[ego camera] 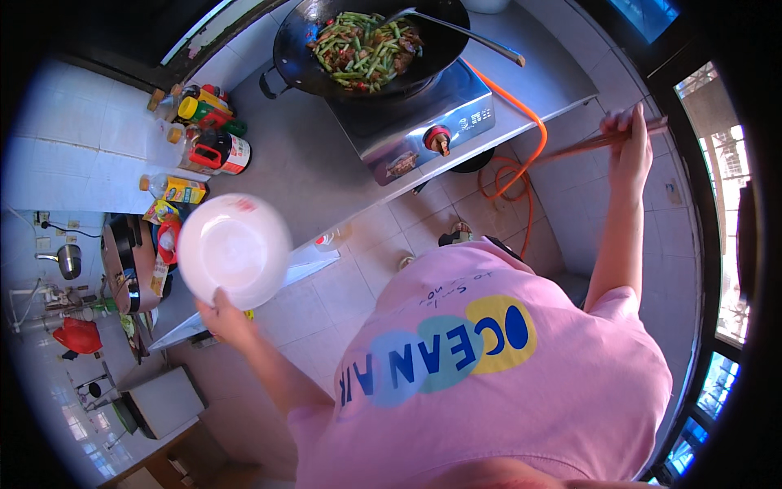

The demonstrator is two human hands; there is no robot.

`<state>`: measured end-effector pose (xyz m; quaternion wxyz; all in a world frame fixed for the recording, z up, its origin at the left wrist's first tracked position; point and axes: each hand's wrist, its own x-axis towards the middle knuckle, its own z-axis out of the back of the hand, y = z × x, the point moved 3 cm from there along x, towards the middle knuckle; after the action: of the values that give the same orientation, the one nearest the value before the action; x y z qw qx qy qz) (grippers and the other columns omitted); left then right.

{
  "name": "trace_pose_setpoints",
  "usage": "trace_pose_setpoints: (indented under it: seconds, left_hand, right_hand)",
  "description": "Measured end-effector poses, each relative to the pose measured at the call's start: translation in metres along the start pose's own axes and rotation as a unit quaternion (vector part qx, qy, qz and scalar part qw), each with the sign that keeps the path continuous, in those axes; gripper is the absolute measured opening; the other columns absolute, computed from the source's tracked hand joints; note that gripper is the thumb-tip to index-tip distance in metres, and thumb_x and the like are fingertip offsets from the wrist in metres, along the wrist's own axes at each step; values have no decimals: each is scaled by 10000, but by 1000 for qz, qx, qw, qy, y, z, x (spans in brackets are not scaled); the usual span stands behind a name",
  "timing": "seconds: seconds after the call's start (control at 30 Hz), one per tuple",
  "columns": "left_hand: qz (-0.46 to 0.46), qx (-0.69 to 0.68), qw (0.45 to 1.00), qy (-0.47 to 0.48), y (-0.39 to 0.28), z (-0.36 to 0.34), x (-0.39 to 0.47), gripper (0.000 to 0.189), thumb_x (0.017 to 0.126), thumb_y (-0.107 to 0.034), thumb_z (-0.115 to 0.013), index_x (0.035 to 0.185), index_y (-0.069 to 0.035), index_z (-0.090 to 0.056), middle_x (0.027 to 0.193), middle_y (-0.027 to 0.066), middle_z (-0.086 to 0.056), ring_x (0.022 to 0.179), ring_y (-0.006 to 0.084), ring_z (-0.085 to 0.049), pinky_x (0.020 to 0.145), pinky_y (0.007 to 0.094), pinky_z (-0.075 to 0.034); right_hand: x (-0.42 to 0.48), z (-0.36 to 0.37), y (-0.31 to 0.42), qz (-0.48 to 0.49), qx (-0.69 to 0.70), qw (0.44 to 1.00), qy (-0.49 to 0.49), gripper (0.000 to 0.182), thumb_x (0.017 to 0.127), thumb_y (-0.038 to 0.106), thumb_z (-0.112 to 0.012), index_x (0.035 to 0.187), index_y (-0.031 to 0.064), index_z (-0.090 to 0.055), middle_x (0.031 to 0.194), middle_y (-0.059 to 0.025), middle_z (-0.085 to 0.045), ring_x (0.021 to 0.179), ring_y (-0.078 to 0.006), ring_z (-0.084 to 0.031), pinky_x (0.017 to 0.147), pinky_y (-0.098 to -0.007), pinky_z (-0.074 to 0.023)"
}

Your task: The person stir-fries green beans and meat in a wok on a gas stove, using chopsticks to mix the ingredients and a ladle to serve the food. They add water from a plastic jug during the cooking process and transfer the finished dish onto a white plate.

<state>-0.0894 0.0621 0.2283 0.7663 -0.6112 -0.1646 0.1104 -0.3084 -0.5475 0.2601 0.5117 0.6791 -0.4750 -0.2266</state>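
A white bowl (pixel 235 253) with a red mark on its rim is gripped at its near edge by my left hand (pixel 227 318). It is held beside the counter's front edge with its inside facing up. Out to the right, my right hand (pixel 629 143) is closed around blurred brown chopsticks (pixel 577 148) that point left. At the top, a black wok (pixel 299 67) holds cooked green beans with pieces of meat (pixel 372 55). A spatula (pixel 470 33) leans in the wok, its handle over the right rim. Under the wok is a gas stove (pixel 427 122) with a red-ringed knob (pixel 437 139).
Several sauce bottles (pixel 208 140) line the wall on the grey counter (pixel 293 165). A rice cooker (pixel 131 263) stands left of the bowl. From the stove an orange gas hose (pixel 533 140) hangs to the tiled floor (pixel 342 293). A window (pixel 715 202) is at the right.
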Motion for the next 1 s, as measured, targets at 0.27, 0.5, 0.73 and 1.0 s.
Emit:
trace_pose_setpoints:
  seconds: [0.27, 0.5, 0.73, 1.0]
  left_hand:
    - [-71, 117, 979, -151, -28, 36, -12, 539, 799, -6, -494, 1332, -20, -410, 1177, 186, -549, 1039, 306, -576, 882, 418, -479]
    - [346, -337, 872, 74, 45, -7, -52, 505, 732, 4, -526, 1227, 46, -436, 1160, 160, -552, 1040, 311, -574, 936, 475, -464]
    - [367, -410, 823, 144, 19, -53, -81, 539, 676, 26, -501, 1214, 19, -474, 1178, 146, -557, 1105, 303, -540, 961, 496, -438]
    - [335, -435, 827, 124, 2, -51, -86, 568, 672, 39, -490, 1238, 25, -455, 1182, 149, -555, 1118, 301, -533, 965, 500, -432]
  right_hand:
    - [27, -102, -1, 267, -667, 667, 198, 321, 908, 373, -546, 1159, 188, -620, 1023, -80, -644, 893, -254, -624, 760, -321, -501]
    - [69, -138, -54, 289, -738, 537, 290, 309, 758, 157, -653, 1061, 115, -610, 750, -100, -647, 777, -280, -629, 685, -382, -498]
    - [85, -199, -52, 382, -745, 485, 254, 85, 796, 138, -603, 867, 91, -607, 700, -114, -631, 702, -289, -639, 628, -372, -502]
    - [55, -189, 56, 227, -747, 539, 315, 250, 801, 229, -666, 995, 71, -657, 776, -116, -652, 706, -263, -637, 640, -345, -494]
